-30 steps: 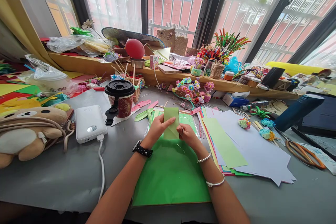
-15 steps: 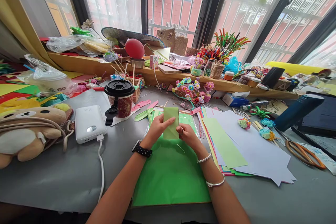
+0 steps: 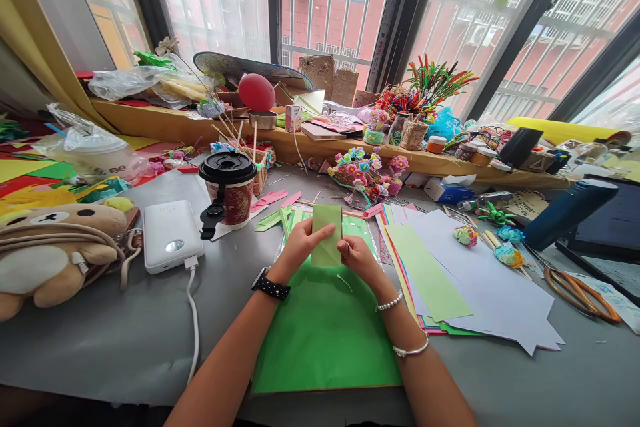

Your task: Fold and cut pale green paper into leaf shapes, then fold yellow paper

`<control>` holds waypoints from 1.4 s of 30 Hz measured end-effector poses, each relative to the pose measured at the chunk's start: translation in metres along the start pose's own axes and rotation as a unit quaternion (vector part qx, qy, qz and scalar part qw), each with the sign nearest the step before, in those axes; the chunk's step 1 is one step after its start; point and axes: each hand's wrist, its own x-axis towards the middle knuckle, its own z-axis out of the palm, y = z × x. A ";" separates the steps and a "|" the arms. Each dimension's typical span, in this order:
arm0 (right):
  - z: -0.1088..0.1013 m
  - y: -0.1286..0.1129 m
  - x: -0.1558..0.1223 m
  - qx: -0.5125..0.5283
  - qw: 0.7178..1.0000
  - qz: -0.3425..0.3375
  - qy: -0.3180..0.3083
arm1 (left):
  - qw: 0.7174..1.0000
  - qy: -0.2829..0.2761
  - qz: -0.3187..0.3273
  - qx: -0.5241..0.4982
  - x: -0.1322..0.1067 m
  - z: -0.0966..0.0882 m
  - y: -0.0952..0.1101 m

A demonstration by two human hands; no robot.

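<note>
A folded piece of light green paper (image 3: 326, 215) stands upright above a green sheet (image 3: 327, 340). My left hand (image 3: 303, 245) is closed on its left side, with the thumb across the front face. At the paper's right edge, my right hand (image 3: 359, 255) is curled, thumb and fingers pressed together. Something small and dark shows at those fingertips, too small to name. A thin pale paper scrap (image 3: 345, 281) lies on the green sheet just below the right hand. Light green folded strips (image 3: 273, 219) lie behind the left hand.
On the left stand a lidded paper cup (image 3: 231, 197) and a white power bank (image 3: 173, 237) with its cable, near a plush bear (image 3: 60, 257). Right of the hands lie white paper sheets (image 3: 480, 280), a light green strip (image 3: 427, 273) and scissors (image 3: 583, 293). Crafts crowd the windowsill.
Both hands keep their grip at the paper's edges. The right hand and the paper have shifted very slightly to the right; nothing else visibly differs.
</note>
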 end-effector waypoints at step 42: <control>-0.002 -0.001 0.000 0.012 1.000 -0.009 0.015 | 1.000 -0.016 -0.008 0.004 -0.002 0.001 0.002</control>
